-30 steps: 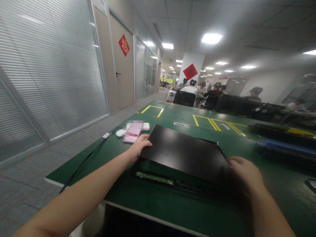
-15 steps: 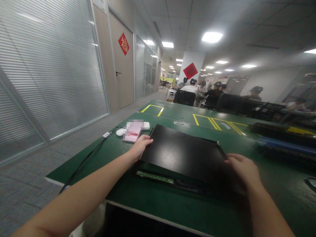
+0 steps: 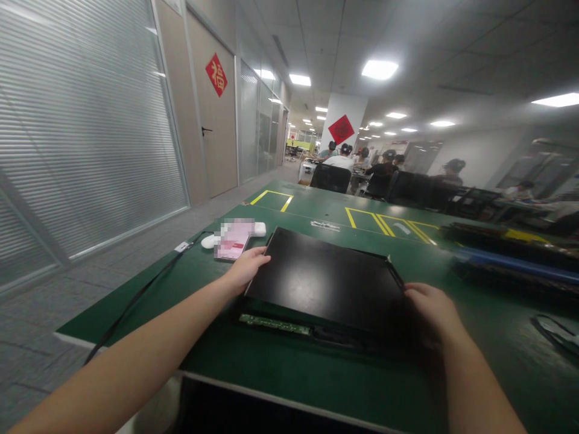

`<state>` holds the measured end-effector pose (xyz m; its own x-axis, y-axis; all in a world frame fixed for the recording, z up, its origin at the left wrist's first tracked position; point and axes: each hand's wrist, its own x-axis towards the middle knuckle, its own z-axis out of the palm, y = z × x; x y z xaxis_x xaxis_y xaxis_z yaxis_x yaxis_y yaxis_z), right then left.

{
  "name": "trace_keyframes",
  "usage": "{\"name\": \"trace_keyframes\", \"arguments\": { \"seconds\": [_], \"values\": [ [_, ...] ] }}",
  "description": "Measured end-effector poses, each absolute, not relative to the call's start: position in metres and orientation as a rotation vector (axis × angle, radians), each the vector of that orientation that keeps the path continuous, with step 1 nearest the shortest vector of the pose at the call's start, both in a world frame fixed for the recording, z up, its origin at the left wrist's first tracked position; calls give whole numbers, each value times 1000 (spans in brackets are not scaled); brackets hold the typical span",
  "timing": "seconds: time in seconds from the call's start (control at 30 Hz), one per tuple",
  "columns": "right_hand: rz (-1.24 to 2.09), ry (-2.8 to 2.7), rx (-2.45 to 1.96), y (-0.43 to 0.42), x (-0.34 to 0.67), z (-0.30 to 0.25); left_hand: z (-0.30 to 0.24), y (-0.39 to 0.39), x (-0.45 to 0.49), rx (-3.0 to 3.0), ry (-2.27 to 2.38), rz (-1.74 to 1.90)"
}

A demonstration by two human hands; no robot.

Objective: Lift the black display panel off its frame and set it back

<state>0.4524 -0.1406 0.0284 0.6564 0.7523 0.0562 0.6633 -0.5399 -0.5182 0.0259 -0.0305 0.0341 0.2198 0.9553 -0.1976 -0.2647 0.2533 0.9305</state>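
Observation:
A flat black display panel (image 3: 323, 277) is tilted over the green table in front of me. My left hand (image 3: 248, 266) pinches its left edge, thumb on top. On the opposite side, my right hand (image 3: 432, 304) grips the right edge, its fingertips partly hidden behind the panel. Along the panel's near side shows a narrow green circuit board (image 3: 275, 324), low and close to the tabletop. Dark frame parts show at the panel's far right corner; how they join the panel I cannot tell.
A phone (image 3: 234, 244) lies beside white rounded items left of the panel. A black cable (image 3: 145, 292) runs over the left table edge (image 3: 75, 339). Blurred dark and blue strips (image 3: 506, 259) lie at right, near a coiled cable (image 3: 554, 334). People sit beyond black chairs (image 3: 331, 179).
The view has swung slightly right, so the whole scene sits further left. Both hands keep their hold on the panel, which looks about the same in tilt.

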Motion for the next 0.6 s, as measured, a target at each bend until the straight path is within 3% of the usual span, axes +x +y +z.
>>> {"name": "trace_keyframes", "arguments": {
  "seconds": [0.6],
  "values": [
    [289,-1094,-2306,-140,458,23,28,-29,25,1002,1062,1094]
  ]
}}
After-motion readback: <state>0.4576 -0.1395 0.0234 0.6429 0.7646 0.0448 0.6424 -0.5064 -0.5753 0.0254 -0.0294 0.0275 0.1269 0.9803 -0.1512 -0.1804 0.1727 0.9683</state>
